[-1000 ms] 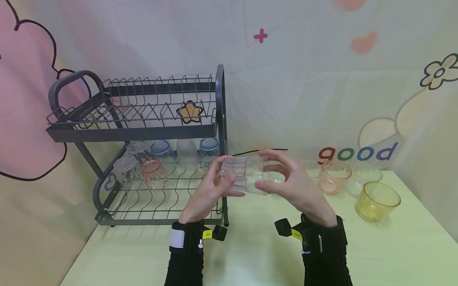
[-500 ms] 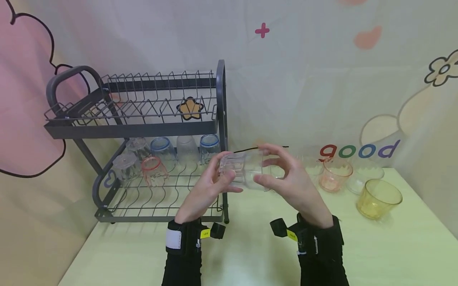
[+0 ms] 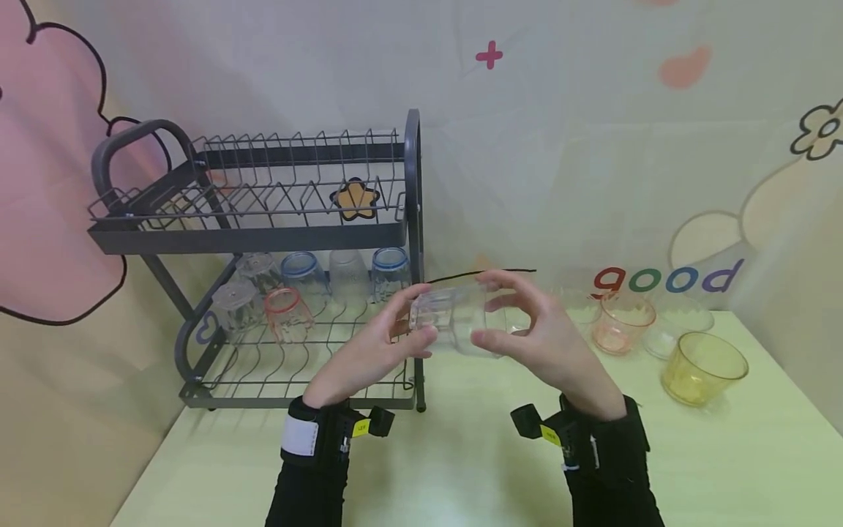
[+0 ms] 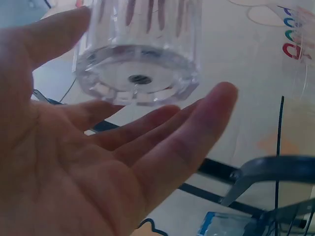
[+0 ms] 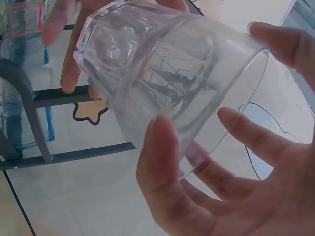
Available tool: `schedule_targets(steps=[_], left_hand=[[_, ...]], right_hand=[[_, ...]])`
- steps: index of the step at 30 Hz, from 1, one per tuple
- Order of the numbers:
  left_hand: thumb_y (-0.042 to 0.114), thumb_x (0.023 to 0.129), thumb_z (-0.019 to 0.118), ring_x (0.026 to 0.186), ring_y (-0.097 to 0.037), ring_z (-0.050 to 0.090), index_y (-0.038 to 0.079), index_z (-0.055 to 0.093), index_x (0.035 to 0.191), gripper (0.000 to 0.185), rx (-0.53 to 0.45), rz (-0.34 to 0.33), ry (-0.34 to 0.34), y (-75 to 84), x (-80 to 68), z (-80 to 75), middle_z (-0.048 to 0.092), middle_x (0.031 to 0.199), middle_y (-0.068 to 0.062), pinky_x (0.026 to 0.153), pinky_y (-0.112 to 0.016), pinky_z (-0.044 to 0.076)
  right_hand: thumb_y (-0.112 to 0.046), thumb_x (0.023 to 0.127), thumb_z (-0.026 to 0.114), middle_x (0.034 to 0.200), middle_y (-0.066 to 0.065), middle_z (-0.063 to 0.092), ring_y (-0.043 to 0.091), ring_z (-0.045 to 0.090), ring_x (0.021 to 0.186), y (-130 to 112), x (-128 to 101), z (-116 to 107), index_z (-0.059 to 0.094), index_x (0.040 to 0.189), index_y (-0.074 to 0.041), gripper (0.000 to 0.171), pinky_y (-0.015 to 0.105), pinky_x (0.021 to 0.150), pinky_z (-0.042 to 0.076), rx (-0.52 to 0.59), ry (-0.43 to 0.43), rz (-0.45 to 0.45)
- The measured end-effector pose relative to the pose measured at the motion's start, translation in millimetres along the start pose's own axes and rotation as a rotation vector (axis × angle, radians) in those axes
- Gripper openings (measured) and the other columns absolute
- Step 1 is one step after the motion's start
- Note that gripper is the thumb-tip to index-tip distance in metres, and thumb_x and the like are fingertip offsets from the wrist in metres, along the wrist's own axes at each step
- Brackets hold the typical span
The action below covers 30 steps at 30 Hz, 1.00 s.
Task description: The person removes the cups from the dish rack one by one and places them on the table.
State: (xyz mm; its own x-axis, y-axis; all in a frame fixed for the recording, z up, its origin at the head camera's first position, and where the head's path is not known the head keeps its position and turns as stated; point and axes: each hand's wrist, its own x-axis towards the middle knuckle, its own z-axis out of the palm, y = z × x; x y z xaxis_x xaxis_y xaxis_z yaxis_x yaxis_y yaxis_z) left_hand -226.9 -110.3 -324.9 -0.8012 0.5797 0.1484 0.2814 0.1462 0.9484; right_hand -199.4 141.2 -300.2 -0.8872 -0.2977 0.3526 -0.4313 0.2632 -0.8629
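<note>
A clear glass tumbler [image 3: 456, 322] lies on its side in the air between both hands, its faceted base to the left and its rim to the right. My right hand [image 3: 549, 338] grips it near the rim, with thumb and index finger on opposite sides in the right wrist view. At the base is my left hand [image 3: 369, 351]. The left wrist view shows its thumb by the side of the tumbler's base [image 4: 140, 73], while the other fingers stretch out below it, loosely spread and apart from the glass.
A dark two-tier dish rack [image 3: 263, 238] stands left, several upturned glasses on its lower shelf, among them a red-rimmed glass [image 3: 287, 315] and a blue-rimmed glass [image 3: 391, 272]. At right on the table [image 3: 461, 468] are a yellow glass bowl [image 3: 703, 369], a pink glass [image 3: 622, 323] and clear glassware [image 3: 681, 326].
My left hand has loosened round the base, and its wrist has swung left. The tumbler's rim end tilts slightly lower, with my right hand still holding it. The head view has shifted a little.
</note>
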Motion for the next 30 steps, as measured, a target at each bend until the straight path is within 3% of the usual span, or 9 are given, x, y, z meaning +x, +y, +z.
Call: schedule_targets(steps=[9,15,21,26,30], left_hand=[[0.035,0.098,0.061,0.123,-0.019,0.052,0.026,0.036,0.149,0.058,0.25,-0.022,-0.082,2.3,-3.4,-17.0,0.046,0.14,0.0,0.092,-0.039,0.051],[0.034,0.1,0.058,0.127,-0.026,0.049,0.014,0.045,0.144,0.051,0.517,-0.058,-0.092,0.8,-9.2,-43.2,0.049,0.142,-0.007,0.098,-0.047,0.046],[0.031,0.099,0.059,0.133,-0.037,0.04,0.009,0.045,0.144,0.052,0.769,-0.148,0.034,-7.4,-9.1,-71.8,0.04,0.146,-0.018,0.101,-0.054,0.041],[0.026,0.096,0.063,0.135,-0.045,0.029,0.004,0.05,0.14,0.051,1.001,-0.221,0.167,-22.2,-8.9,-95.9,0.035,0.145,-0.028,0.099,-0.063,0.037],[0.022,0.093,0.067,0.131,-0.05,0.032,-0.001,0.052,0.137,0.052,1.146,-0.253,0.226,-32.3,-14.4,-113.9,0.038,0.139,-0.033,0.091,-0.065,0.042]], right_hand=[[-0.012,0.083,0.078,0.134,0.004,0.047,0.032,0.048,0.114,5,-5,-8,0.051,0.138,-0.019,0.062,0.038,0.069,0.059,-0.026,-0.054,-0.032],[-0.019,0.079,0.082,0.134,0.0,0.052,0.027,0.052,0.109,16,-9,-11,0.054,0.137,-0.018,0.064,0.034,0.065,0.058,-0.221,-0.075,-0.056],[-0.028,0.076,0.084,0.134,0.001,0.05,0.025,0.058,0.103,33,-19,-16,0.058,0.133,-0.018,0.063,0.031,0.065,0.055,-0.488,-0.081,-0.085],[-0.029,0.076,0.082,0.128,0.004,0.052,0.026,0.059,0.1,42,-18,-23,0.059,0.132,-0.015,0.062,0.038,0.076,0.052,-0.622,-0.116,-0.101],[-0.029,0.076,0.081,0.119,0.007,0.055,0.023,0.059,0.098,49,-22,-32,0.06,0.131,-0.012,0.061,0.037,0.078,0.051,-0.719,-0.197,-0.072]])
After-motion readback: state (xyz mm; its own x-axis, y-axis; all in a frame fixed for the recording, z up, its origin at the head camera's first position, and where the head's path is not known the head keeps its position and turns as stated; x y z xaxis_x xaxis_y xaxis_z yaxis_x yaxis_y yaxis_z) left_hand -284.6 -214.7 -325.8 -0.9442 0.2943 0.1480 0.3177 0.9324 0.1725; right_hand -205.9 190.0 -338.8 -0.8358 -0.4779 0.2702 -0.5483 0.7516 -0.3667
